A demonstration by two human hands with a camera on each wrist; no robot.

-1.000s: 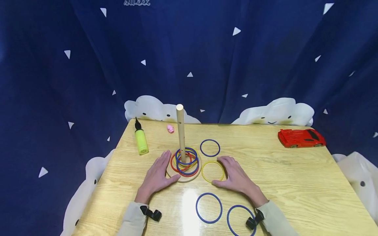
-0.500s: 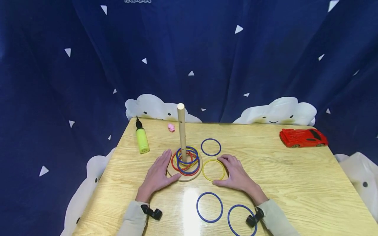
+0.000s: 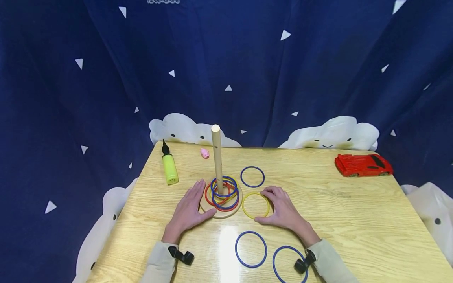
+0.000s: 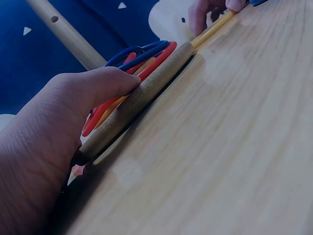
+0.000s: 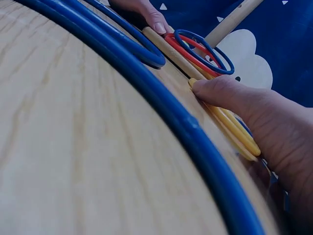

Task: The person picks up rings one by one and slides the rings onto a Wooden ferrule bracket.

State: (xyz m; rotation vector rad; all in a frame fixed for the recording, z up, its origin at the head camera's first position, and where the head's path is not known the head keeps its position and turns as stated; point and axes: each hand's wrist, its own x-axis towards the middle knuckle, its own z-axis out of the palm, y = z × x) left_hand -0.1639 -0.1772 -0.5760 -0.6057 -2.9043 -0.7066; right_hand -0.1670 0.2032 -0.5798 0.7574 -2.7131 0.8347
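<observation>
Yellow ring (image 3: 255, 205): flat on the table (image 3: 354, 220), just right of the peg base, between my two hands.
Right hand (image 3: 284, 212): my thumb and curled fingers pinch the yellow ring's right edge; the thumb tip presses its rim in the right wrist view.
Left hand (image 3: 189, 208): my fingers lie straight and flat, the thumb touching the wooden base (image 3: 222, 213).
Peg (image 3: 217, 157): upright on the base, with red, blue and yellow rings (image 3: 223, 192) stacked round it.
Loose blue rings: one (image 3: 252, 176) behind the yellow ring, two (image 3: 251, 243) (image 3: 288, 264) nearer me.
Periphery: green pump (image 3: 169, 168), pink figure (image 3: 204, 153), red toy car (image 3: 362, 165).
Writing: none legible.
</observation>
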